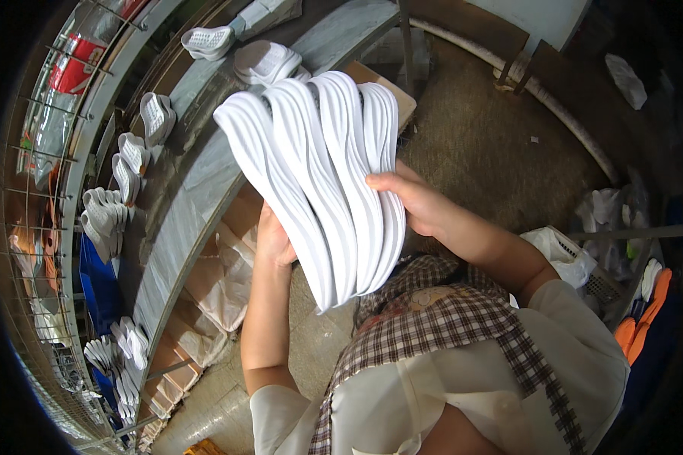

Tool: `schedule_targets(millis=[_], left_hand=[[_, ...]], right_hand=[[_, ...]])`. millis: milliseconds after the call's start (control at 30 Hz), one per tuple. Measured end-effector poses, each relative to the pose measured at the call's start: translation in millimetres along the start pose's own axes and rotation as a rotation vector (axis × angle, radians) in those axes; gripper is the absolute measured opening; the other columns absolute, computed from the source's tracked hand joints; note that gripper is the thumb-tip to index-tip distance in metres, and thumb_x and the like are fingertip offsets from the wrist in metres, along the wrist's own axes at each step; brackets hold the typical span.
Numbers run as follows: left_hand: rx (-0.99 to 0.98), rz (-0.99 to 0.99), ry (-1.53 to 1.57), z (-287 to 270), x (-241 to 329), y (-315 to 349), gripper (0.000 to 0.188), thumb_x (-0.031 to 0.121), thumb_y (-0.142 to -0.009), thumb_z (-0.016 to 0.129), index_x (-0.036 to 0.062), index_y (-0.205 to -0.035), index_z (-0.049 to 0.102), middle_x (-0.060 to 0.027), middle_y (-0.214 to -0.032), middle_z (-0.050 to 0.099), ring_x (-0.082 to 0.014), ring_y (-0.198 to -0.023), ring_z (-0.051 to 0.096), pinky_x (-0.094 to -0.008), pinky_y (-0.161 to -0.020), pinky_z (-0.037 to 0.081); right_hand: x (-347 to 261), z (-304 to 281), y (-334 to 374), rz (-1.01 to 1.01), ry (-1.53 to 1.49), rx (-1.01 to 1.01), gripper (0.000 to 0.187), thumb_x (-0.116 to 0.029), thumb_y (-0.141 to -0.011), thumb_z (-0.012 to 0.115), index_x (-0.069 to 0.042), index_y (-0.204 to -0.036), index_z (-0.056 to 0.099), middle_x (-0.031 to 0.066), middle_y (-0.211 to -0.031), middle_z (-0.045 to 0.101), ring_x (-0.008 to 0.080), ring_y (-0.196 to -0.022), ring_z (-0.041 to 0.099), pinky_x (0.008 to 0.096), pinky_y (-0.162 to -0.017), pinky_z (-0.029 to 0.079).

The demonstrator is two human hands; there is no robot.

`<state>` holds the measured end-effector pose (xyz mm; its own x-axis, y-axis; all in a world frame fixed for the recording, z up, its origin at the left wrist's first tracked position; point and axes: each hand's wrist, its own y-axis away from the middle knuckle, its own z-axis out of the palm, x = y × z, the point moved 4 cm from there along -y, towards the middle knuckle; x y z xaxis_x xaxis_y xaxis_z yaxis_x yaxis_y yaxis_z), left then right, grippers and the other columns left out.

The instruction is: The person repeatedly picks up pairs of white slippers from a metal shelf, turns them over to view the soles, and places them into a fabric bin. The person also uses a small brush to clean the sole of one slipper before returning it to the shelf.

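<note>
Dead centre, in mid-air, we've got four white soles [319, 182] bunched side by side, wavy edges up. Our left hand [275, 235] braces the left flank, fingertips hidden from us; our right hand [417, 201] grips the other side, thumb across the edge. This looks like the gathering-and-holding step, and we'd say any move from here calls for even squeeze from both sides, lest one slide out. Beneath sits the checked apron [432, 334]; leftward curves the grey counter [182, 235], lined with more pale soles [157, 119].
</note>
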<state>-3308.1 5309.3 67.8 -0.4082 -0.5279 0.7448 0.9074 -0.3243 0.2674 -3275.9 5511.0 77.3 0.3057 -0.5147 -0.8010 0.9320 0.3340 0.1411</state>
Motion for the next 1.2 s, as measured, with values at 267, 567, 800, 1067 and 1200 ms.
schedule_targets(millis=[267,567,800,1067,1200], left_hand=[[-0.048,0.046,-0.064,-9.0,-5.6,-3.0,0.043,0.012,-0.088,0.057,-0.0032,-0.127,0.045,-0.0130,-0.119,0.056,-0.0236,-0.103,0.059,-0.0369,-0.084,0.053],[0.056,0.027,0.103,-32.6,-13.5,-3.0,0.051,0.022,-0.089,0.056,0.0035,-0.134,0.038,-0.0130,-0.123,0.052,-0.0254,-0.106,0.057,-0.0403,-0.087,0.053],[-0.036,0.080,0.164,-27.0,-10.3,-4.6,0.054,0.023,-0.089,0.056,0.0040,-0.135,0.035,-0.0131,-0.124,0.051,-0.0255,-0.105,0.057,-0.0400,-0.085,0.052],[-0.013,0.095,-0.075,-20.2,-17.1,12.7,0.057,0.023,-0.088,0.057,0.0045,-0.136,0.033,-0.0133,-0.126,0.050,-0.0257,-0.103,0.056,-0.0397,-0.083,0.052],[-0.053,0.050,-0.116,-10.5,-28.3,2.2,0.059,0.024,-0.088,0.057,0.0048,-0.137,0.031,-0.0133,-0.126,0.049,-0.0257,-0.103,0.056,-0.0395,-0.082,0.051]], right_hand=[[-30.3,1.4,0.2,-0.209,0.158,-0.137,0.099,-0.029,-0.072,0.076,0.002,-0.140,0.010,0.0191,-0.135,0.034,0.0275,-0.128,0.035,0.0392,-0.106,0.030],[-35.9,-9.5,-2.2,-0.246,0.370,-0.165,0.101,-0.016,-0.068,0.077,0.002,-0.140,0.010,0.0168,-0.137,0.033,0.0250,-0.129,0.032,0.0371,-0.107,0.027],[-33.9,-22.5,-10.9,-0.285,0.546,-0.205,0.090,-0.013,-0.067,0.079,0.002,-0.136,0.023,0.0142,-0.130,0.041,0.0202,-0.119,0.041,0.0342,-0.100,0.036],[-43.4,-34.4,-26.8,-0.492,0.903,-0.162,0.100,-0.022,-0.062,0.084,-0.008,-0.140,0.022,0.0154,-0.137,0.035,0.0283,-0.128,0.034,0.0411,-0.107,0.029],[-68.2,-19.8,-16.0,-0.948,1.138,-0.227,0.065,-0.015,-0.085,0.061,-0.014,-0.141,0.030,0.0083,-0.140,0.036,0.0280,-0.128,0.033,0.0405,-0.108,0.026]])
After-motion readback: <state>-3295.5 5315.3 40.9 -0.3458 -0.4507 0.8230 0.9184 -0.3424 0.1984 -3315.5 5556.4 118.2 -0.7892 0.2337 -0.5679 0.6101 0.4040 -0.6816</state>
